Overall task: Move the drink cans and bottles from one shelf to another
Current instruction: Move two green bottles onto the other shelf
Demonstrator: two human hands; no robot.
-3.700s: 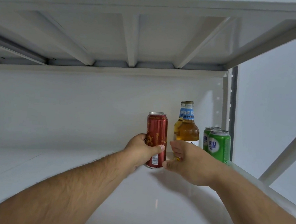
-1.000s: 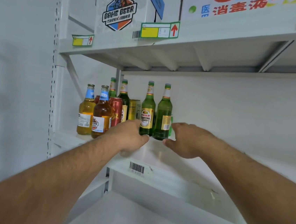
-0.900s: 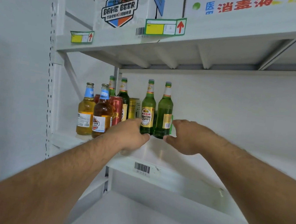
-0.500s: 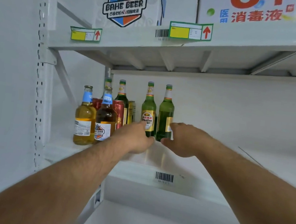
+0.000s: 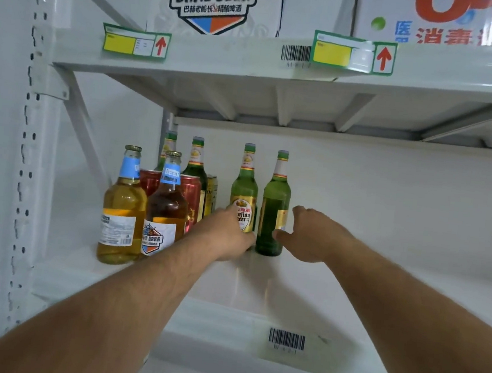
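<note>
Both hands have come closer: the left hand [image 5: 227,236] now wraps the labelled green bottle [image 5: 243,198], while the right hand [image 5: 309,238], open wide at 3 o'clock of the plain green bottle [image 5: 273,213], is ready to lift.

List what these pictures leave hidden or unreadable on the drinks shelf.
Head view:
- Left hand: fingers hidden behind its own back; grip on the green bottle unclear.
- Red cans: mostly covered by the two amber bottles.
- Gold can: only a sliver shows.
- Box above: print cut off by the top edge.
- Barcode label: digits too small.
</note>
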